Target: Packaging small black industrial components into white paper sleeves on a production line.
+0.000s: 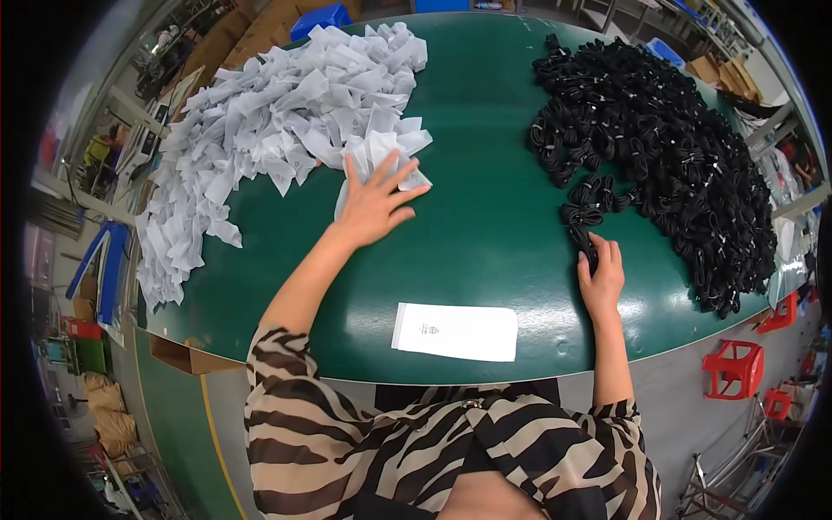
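My left hand (374, 204) lies with fingers spread at the near edge of a large heap of filled white pouches (303, 95), its fingertips over a few of them. On the right, my right hand (603, 276) has its fingers closed around a coiled black cable (583, 241) at the near side of a big pile of similar black cable bundles (685, 165). Between my forearms, close to the front edge, a flat white bag (457, 332) with small dark print lies on the green tabletop (472, 113).
A cardboard box (186, 355) shows below the table's left front edge. Red plastic stools (733, 368) stand on the floor at the right. Blue bins (321, 19) and shelving are past the far edge.
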Action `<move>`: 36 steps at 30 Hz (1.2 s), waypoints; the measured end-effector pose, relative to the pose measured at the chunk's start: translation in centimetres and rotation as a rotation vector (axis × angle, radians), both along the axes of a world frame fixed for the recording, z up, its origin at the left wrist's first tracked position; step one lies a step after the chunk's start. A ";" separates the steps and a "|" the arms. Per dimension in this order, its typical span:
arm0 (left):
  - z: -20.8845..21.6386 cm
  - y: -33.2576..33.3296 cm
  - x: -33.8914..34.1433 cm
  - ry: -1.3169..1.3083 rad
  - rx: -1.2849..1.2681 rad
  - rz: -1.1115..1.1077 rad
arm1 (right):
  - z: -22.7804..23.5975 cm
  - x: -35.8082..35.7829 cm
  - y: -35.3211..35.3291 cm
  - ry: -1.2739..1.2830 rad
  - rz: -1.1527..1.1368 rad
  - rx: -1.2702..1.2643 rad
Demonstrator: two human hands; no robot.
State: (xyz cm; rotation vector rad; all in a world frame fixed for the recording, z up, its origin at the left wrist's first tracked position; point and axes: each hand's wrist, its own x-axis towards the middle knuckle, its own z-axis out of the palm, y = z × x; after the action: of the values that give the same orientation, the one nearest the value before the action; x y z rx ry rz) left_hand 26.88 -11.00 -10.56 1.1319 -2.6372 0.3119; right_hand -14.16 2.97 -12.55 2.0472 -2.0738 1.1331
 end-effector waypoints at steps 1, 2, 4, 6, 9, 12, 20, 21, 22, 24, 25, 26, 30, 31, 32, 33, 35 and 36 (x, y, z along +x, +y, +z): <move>-0.7 -1.4 0.2 -0.027 -0.021 0.005 | 0.0 0.0 0.2 0.003 -0.007 -0.005; -1.2 -3.0 0.4 -0.055 -0.040 0.006 | -0.1 -0.1 0.3 0.010 -0.008 -0.010; -1.7 -5.1 1.0 -0.107 -0.042 0.073 | -0.1 -0.1 0.6 0.015 -0.021 -0.002; -1.4 -7.4 1.2 -0.208 0.016 0.175 | -0.2 -0.2 0.4 0.019 0.001 -0.032; -1.5 -10.1 2.4 -0.230 -0.008 0.286 | 0.3 0.0 -0.2 0.029 0.025 -0.056; -0.9 -8.4 -0.2 -0.264 0.070 0.426 | 0.4 -0.2 -0.5 0.053 0.020 -0.039; 3.5 15.2 -9.8 0.613 0.480 -0.203 | 0.1 0.0 0.5 -0.040 0.004 -0.084; 2.8 17.1 -10.5 0.624 0.547 -0.197 | 0.3 0.4 0.9 -0.037 0.010 -0.081; 2.0 18.4 -11.3 0.635 0.615 -0.193 | 0.6 0.7 1.3 -0.113 0.054 -0.079; 0.7 19.4 -12.6 0.669 0.622 -0.214 | 1.6 1.7 2.3 -0.237 0.150 -0.082; 0.1 19.6 -13.1 0.628 0.546 -0.230 | 2.2 2.3 3.0 -0.237 0.179 -0.077; -0.2 19.7 -13.5 0.586 0.471 -0.243 | 2.6 2.9 3.8 -0.239 0.208 -0.071; -0.6 19.9 -14.6 0.597 0.433 -0.192 | 3.4 3.8 7.1 -0.193 0.301 -0.069; -0.7 20.2 -14.6 0.600 0.428 -0.195 | 3.2 4.0 7.9 -0.175 0.328 -0.081; -0.9 20.3 -14.7 0.661 0.478 -0.118 | 3.0 4.0 8.5 -0.159 0.352 -0.089; -1.0 20.4 -14.7 0.720 0.528 -0.040 | 3.3 4.1 9.2 -0.109 0.366 -0.079; -0.8 20.6 -14.7 0.762 0.573 0.002 | 3.2 4.0 10.2 -0.058 0.407 -0.077; -0.7 20.6 -14.8 0.801 0.619 0.045 | 2.9 3.8 10.6 -0.022 0.430 -0.075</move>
State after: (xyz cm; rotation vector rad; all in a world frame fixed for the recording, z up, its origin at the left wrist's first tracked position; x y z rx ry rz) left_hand 12.10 9.61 -11.26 1.1407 -1.9950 -0.8358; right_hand -10.33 13.60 -9.64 2.5256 -1.6076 1.2593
